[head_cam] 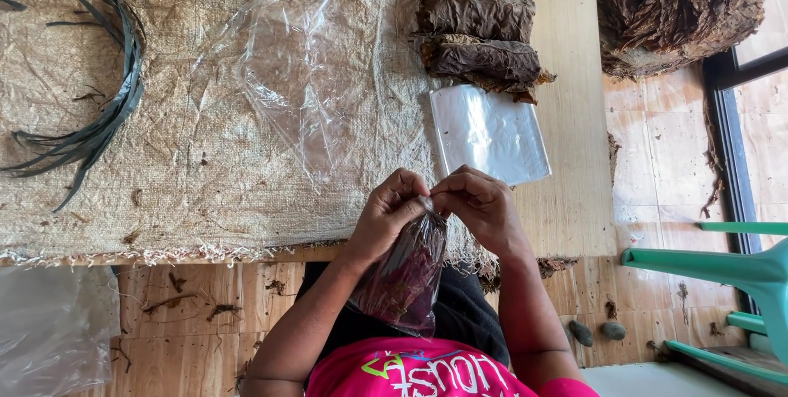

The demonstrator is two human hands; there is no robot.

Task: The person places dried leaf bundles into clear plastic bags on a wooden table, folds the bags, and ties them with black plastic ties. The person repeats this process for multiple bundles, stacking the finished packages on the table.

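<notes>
I have both forearms raised and angled inward, wrists bent. My left hand point(387, 215) and right hand point(480, 204) meet fingertip to fingertip, fingers curled and pinched tight together.

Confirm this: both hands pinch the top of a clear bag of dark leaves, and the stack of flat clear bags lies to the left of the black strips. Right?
Not quite. In the head view the stack of flat clear bags lies far to the right of the black strips, below the leaf bundles. The left hand and right hand do pinch the bag of dark leaves.
</notes>
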